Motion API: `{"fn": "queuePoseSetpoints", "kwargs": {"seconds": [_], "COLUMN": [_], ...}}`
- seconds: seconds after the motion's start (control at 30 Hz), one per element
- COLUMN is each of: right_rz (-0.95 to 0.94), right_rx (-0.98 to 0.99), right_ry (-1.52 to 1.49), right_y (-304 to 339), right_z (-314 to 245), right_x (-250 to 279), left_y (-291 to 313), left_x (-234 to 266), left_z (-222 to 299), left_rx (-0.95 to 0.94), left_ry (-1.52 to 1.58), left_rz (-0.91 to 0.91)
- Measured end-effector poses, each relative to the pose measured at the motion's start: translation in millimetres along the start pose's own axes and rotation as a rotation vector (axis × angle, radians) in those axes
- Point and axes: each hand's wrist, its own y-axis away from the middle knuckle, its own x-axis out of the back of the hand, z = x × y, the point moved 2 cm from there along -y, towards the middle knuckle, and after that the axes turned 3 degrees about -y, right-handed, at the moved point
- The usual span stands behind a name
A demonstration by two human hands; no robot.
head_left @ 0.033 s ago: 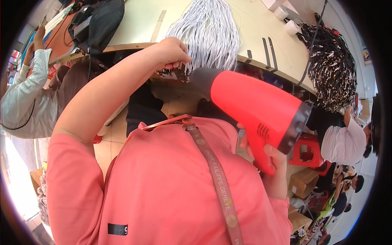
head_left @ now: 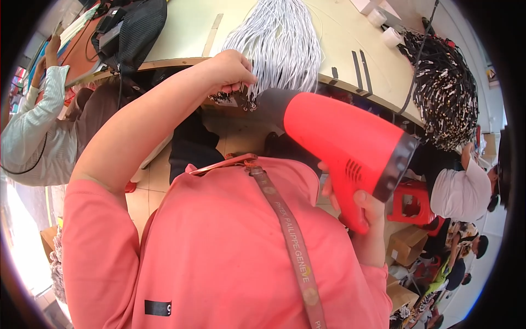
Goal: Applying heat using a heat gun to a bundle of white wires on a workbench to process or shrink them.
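A thick bundle of thin white cords (head_left: 276, 41) lies on the table and hangs over its front edge. My left hand (head_left: 233, 71) is closed at the left side of the hanging cords, pinching some of them. Small dark and metallic ends (head_left: 249, 103) dangle just below the fingers. In my right hand (head_left: 368, 207) is the handle of a red heat gun (head_left: 339, 137), held in front of my chest. Its black nozzle (head_left: 274, 104) points left, close to the dangling ends, below my left hand.
The pale table (head_left: 186, 33) carries a black mesh bag (head_left: 139, 38) at the left and white rolls (head_left: 391, 37) at the right. Black cords (head_left: 446, 93) hang over the right end. Seated people flank me, with a red stool (head_left: 411, 203) and cardboard boxes (head_left: 408, 245) at the right.
The heat gun has shifted very slightly, its nozzle a touch higher and to the right. My left hand and the cords look unmoved.
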Motion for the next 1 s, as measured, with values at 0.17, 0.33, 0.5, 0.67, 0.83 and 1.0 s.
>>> {"fn": "queuePoseSetpoints", "kwargs": {"seconds": [0.17,0.33,0.5,0.67,0.83,1.0], "right_rz": [0.02,0.028,0.008,-0.016,-0.005,0.0], "right_rx": [0.041,0.023,-0.017,0.002,0.003,-0.063], "right_ry": [0.084,0.039,0.01,-0.039,-0.067,-0.005], "right_y": [1,-6,-5,-5,-4,-4], "right_z": [16,3,-4,-5,-5,2], "right_x": [23,5,-1,-3,-3,-2], "left_y": [-3,-4,-2,-3,-4,-5], "left_x": [-1,-2,1,2,7,11], "left_z": [0,4,7,7,8,7], "left_rx": [-0.042,-0.011,0.019,0.025,0.0,-0.008], "left_ry": [-0.02,-0.056,-0.005,-0.016,-0.145,-0.135], "left_rz": [0.032,0.032,0.038,0.048,0.12,0.101]}}
